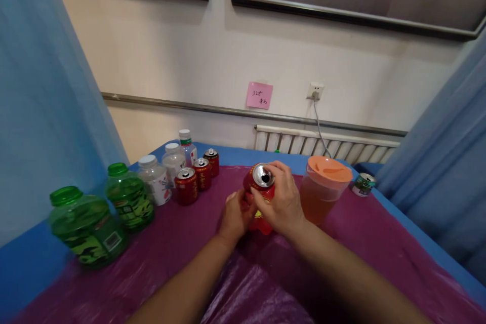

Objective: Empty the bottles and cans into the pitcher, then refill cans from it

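Note:
A red drink can (248, 178) with an opened silver top is in my right hand (284, 197), its lid facing toward me. My right fingers curl over the lid's edge and the thumb presses the near side. Just beneath the can is a red object with a yellow mark (261, 225) and a wavy lower edge; its kind is not clear. My left hand (234, 215) is closed around the left side of this red object, close under the can. Part of both red things is hidden by my fingers.
A pitcher (322, 195) with an orange lid and amber liquid stands right, beyond it a green can (363, 185). At left are red cans (186, 187), clear white-capped bottles (155, 182) and green jugs (87, 228). Purple sheeting (170, 263) covers the blue table.

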A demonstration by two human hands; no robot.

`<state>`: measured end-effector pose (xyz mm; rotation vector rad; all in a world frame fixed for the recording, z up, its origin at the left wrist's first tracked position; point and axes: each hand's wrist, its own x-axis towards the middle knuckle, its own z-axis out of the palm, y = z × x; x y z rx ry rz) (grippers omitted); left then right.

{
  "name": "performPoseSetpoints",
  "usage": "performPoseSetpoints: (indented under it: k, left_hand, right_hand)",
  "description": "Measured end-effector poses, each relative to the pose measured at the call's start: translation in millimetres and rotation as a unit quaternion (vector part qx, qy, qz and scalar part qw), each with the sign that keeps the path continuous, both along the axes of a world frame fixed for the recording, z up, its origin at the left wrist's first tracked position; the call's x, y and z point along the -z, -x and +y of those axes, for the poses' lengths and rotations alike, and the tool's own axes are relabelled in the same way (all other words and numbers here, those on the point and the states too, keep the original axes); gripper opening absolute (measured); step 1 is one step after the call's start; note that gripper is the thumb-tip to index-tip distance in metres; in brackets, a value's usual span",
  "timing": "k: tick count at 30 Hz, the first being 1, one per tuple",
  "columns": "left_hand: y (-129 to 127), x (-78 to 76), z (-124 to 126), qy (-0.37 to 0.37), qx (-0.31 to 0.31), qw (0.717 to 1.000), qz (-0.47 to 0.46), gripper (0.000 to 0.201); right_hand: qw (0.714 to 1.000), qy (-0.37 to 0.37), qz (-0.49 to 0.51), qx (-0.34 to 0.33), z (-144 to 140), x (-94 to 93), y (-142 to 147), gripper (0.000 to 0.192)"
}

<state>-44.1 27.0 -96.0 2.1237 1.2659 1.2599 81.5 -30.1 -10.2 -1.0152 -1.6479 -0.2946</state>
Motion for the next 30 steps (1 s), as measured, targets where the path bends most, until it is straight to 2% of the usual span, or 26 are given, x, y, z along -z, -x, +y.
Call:
performPoseSetpoints:
  k: [4, 9, 14, 17, 19, 21, 23, 25, 26, 28, 30]
  left_hand:
    - [3, -6.3, -4, -0.033, -0.006, 0.999, 0.000, 0.036]
    - [-2, -8.8, -11, -0.093, 0.039, 0.994, 0.035, 0.058]
    - [-6, -11.2, -14, -0.053, 0.067, 0.995, 0.045, 0.066]
    - [-5, -11.6, -12, -0.017, 0.077, 0.996, 0.035, 0.065]
    - [-4, -11.7, -10, 0.003, 0.054, 0.998, 0.027, 0.066]
    - [-3, -11.8, -8, 0.019, 0.019, 0.999, 0.020, 0.069]
    - [-4, -11.6, -6, 0.032, -0.009, 0.999, 0.013, 0.071]
    - [-6, -10.8, -5, 0.047, -0.024, 0.999, 0.005, 0.073]
    - [-8, -10.3, -5, 0.054, -0.027, 0.998, 0.002, 0.073]
    - [-10, -9.4, -4, 0.062, -0.029, 0.998, 0.002, 0.072]
    - [-12, -9.0, -4, 0.058, -0.030, 0.998, 0.010, 0.070]
  right_hand:
    - [0.999, 0.014, -0.013, 0.032, 1, 22.7, -41, 0.049]
    - [0.998, 0.056, 0.014, 0.018, 3, 42.3, -54, 0.049]
    - [0.991, 0.122, 0.045, -0.013, 2, 48.9, -46, 0.056]
    - [0.988, 0.148, 0.016, -0.042, -14, 46.7, -47, 0.060]
    - [0.991, 0.124, -0.016, -0.053, -33, 43.4, -58, 0.062]
    - [0.996, 0.065, -0.021, -0.048, -52, 41.3, -79, 0.058]
    - [1.000, -0.003, 0.029, -0.003, -63, 42.4, -110, 0.048]
    - [0.982, -0.049, 0.158, 0.086, -61, 47.5, -145, 0.041]
    - [0.962, -0.039, 0.238, 0.124, -55, 51.3, -163, 0.045]
    - [0.906, 0.034, 0.388, 0.167, -36, 60.2, -193, 0.059]
    - [0.884, 0.093, 0.431, 0.155, -16, 68.9, -215, 0.064]
